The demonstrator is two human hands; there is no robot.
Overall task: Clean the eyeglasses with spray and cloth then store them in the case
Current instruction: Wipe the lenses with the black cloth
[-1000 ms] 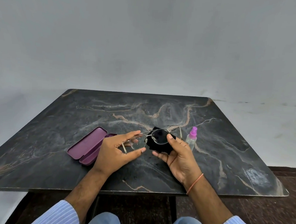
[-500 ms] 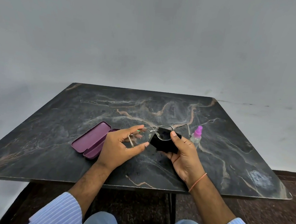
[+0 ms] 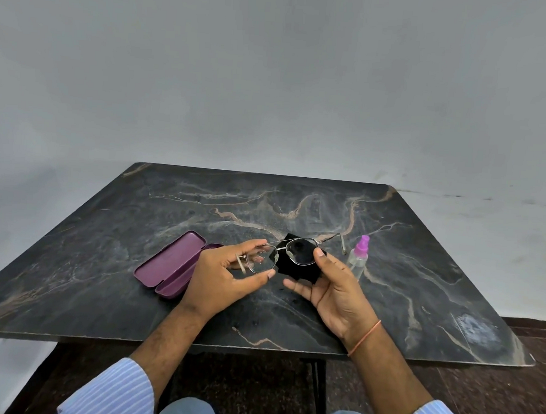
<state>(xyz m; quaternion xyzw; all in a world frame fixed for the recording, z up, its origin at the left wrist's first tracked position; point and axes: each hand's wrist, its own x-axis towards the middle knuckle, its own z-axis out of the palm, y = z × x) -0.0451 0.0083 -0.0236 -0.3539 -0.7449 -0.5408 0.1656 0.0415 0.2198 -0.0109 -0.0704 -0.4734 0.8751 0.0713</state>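
Thin metal-framed eyeglasses [image 3: 304,244] are held above the dark marble table [image 3: 420,280]. My left hand [image 3: 226,276] pinches the rim of the left lens between thumb and fingers. My right hand [image 3: 334,287] holds a black cloth [image 3: 289,265] behind the right lens, with the thumb pressing on the lens front. An open purple case [image 3: 172,261] lies on the table just left of my left hand. A small clear spray bottle [image 3: 358,257] with a pink top stands upright behind my right hand.
A plain grey wall stands behind the table. The table's near edge [image 3: 256,350] runs just above my forearms, and a dark floor shows at the right. A whitish smudge [image 3: 478,328] marks the table's right front corner.
The hands have kept hold of the glasses and cloth. My right thumb has shifted slightly on the right lens, and more of the cloth shows between the lenses.
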